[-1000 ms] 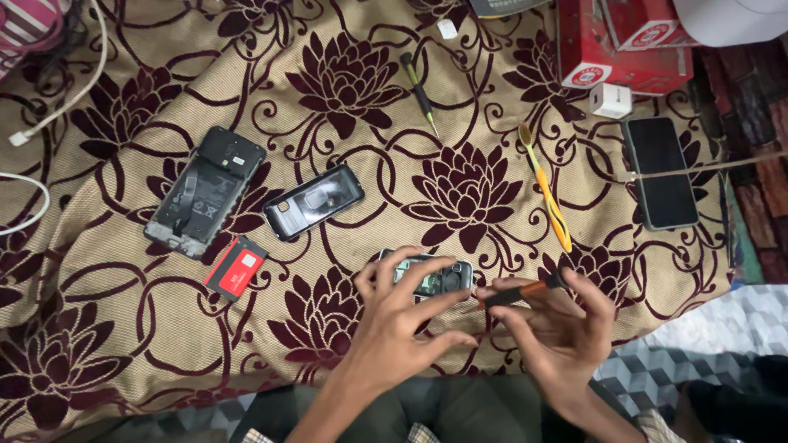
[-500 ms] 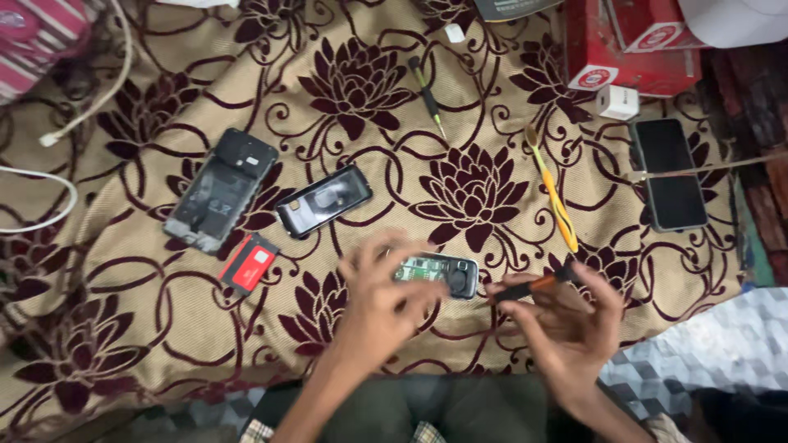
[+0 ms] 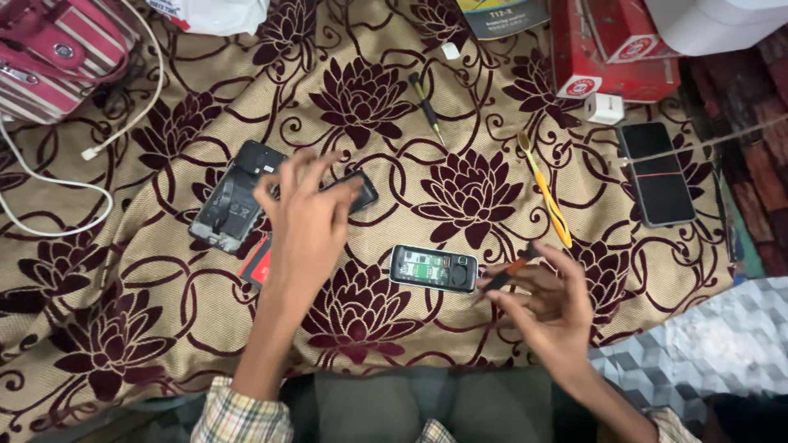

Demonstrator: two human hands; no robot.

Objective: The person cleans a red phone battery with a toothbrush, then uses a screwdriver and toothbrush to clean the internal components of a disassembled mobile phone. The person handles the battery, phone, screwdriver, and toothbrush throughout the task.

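The small opened phone [image 3: 432, 268] lies bare-boarded on the flowered cloth [image 3: 123, 328], its back shell [image 3: 234, 205] already off to the left, while the right hand [image 3: 546, 308] pinches a screwdriver [image 3: 502, 275] beside it, the left hand [image 3: 308, 217] hovers spread and empty over another phone [image 3: 361, 190], and the red boxes [image 3: 611, 49] at the far edge hide their contents.

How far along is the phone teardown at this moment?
Done: the small opened phone with exposed green circuit board lies bare on the floral cloth, and the black phone back shell lies apart. In hand: the right hand grips an orange-handled screwdriver; the left hand reaches over the dark phone part. Left: the board still sits in its frame.
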